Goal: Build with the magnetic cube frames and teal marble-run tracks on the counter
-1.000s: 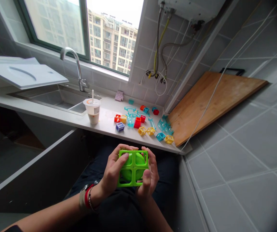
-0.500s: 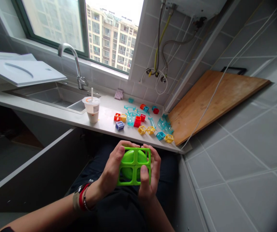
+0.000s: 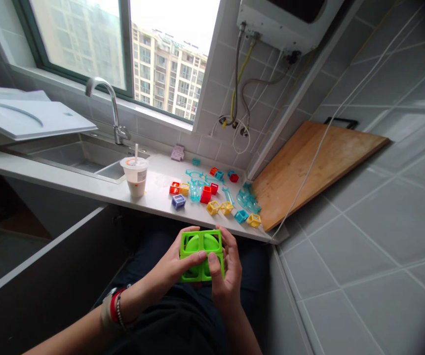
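Note:
Both hands hold a bright green toy (image 3: 202,245) in front of my body, below the counter edge. It is a square frame of four cells with a green ball inside. My left hand (image 3: 175,268) wraps its left side, thumb laid across the front. My right hand (image 3: 226,278) grips the right side, thumb on the lower front. On the white counter (image 3: 86,180) above lie several small coloured cube frames (image 3: 212,207) and clear teal track pieces (image 3: 197,187).
A lidded drink cup with a straw (image 3: 135,176) stands near the counter's front edge. A steel sink (image 3: 67,155) with a tap is at left, a white board above it. A wooden cutting board (image 3: 308,167) leans at right against the tiled wall.
The view shifted slightly, and both hands with the green toy sit a little lower. My left thumb has slid across the toy's front face.

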### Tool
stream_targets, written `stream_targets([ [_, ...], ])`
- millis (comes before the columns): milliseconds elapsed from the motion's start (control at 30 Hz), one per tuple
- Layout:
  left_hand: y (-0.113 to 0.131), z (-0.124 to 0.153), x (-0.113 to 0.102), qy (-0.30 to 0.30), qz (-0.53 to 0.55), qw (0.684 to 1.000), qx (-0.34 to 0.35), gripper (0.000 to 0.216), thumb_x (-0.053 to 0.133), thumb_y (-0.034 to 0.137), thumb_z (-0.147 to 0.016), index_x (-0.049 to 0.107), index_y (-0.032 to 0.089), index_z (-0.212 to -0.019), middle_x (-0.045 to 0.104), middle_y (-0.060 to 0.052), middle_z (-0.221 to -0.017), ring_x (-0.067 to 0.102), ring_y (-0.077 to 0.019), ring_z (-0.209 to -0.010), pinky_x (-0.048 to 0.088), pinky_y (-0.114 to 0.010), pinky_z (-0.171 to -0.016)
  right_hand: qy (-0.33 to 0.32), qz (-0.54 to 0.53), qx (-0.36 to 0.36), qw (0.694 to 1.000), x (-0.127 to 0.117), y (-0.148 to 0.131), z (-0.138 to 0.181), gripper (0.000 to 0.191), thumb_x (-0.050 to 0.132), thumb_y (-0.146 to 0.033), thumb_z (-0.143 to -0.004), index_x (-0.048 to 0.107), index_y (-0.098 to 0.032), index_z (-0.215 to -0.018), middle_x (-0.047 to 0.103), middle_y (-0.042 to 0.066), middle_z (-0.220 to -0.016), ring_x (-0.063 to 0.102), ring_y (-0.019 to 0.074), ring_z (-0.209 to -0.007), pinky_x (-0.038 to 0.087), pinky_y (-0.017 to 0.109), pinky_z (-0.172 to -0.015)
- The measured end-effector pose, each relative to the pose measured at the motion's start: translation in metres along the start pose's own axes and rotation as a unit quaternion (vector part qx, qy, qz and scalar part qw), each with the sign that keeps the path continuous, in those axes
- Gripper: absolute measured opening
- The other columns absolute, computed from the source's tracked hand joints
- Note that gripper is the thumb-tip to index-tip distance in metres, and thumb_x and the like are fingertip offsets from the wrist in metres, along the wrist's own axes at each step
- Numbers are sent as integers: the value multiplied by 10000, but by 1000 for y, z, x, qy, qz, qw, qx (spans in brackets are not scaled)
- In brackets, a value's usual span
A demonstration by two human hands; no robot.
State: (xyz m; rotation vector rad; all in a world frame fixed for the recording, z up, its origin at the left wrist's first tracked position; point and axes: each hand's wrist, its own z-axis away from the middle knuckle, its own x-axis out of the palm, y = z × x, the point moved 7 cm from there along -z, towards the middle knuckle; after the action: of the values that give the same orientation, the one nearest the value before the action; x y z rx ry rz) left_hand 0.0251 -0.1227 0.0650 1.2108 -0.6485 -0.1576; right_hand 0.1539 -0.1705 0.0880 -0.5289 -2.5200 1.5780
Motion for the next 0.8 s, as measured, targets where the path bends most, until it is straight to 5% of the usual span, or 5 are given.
stream_targets([
  [200,-3,-8,-15,-2,-80,994,78,872,853,405,-776,337,257,-1463,685,-121,-1281,695,-306,-1145,556,-416,-971,-55,-51,114,991,-10,29,8,588,573,-511,-992,460,-267,-1515,607,129,-1420,643,301,-1236,553,449,-1025],
  [333,3,-7,-14,-71,-214,969,101,1001,824,279,-783,199,329,-1563,729,-53,-1140,731,-259,-971,580,-371,-847,-100,-10,155,983,-28,48,15,583,665,-509,-945,548,-236,-1446,683,130,-1314,667,308,-1205,566,425,-999],
  [500,17,-8,-11,-83,-354,924,120,969,834,257,-716,341,338,-1547,724,-22,-1032,705,-242,-886,565,-342,-785,-123,27,144,981,-48,51,16,556,727,-475,-907,605,-221,-1386,732,134,-1211,719,303,-1091,598,402,-932],
  [800,24,-34,0,-203,-219,951,81,816,887,293,-729,434,277,-1408,704,-87,-1215,702,-276,-1070,573,-368,-875,-84,-45,154,983,-44,64,13,613,686,-506,-926,537,-235,-1454,693,159,-1277,713,316,-1092,619,425,-884],
])
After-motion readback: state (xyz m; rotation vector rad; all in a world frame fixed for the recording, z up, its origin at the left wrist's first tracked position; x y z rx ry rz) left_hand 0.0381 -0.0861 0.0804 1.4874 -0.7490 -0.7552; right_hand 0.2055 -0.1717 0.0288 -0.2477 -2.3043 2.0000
